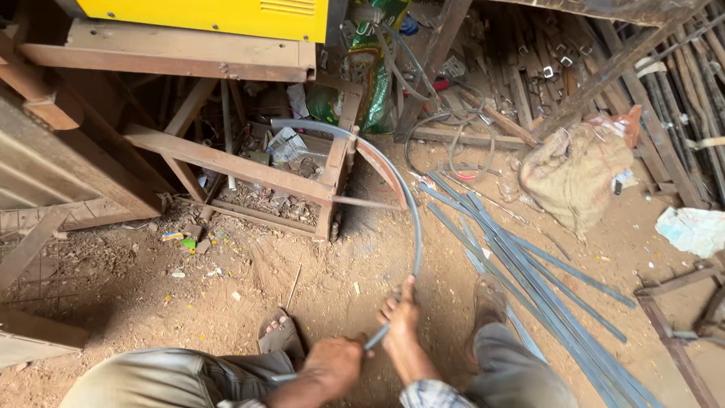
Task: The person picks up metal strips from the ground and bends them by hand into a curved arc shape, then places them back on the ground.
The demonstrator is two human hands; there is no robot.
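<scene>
A long grey metal bar [400, 189] arcs from the rusty steel frame [226, 162] down to my hands at the bottom centre. My left hand [331, 366] is closed round its near end. My right hand [400, 321] grips the bar a little further up, with the thumb lying along it. The far end of the bar sits at the frame's corner post [341, 166]. My sandalled feet [281, 336] rest on the dirt on either side.
Several straight grey metal strips [521, 264] lie on the dirt to the right. A burlap sack [574, 174] and stacked rusty iron bars [664, 91] are at the far right. A yellow machine [219, 15] sits on top of the frame.
</scene>
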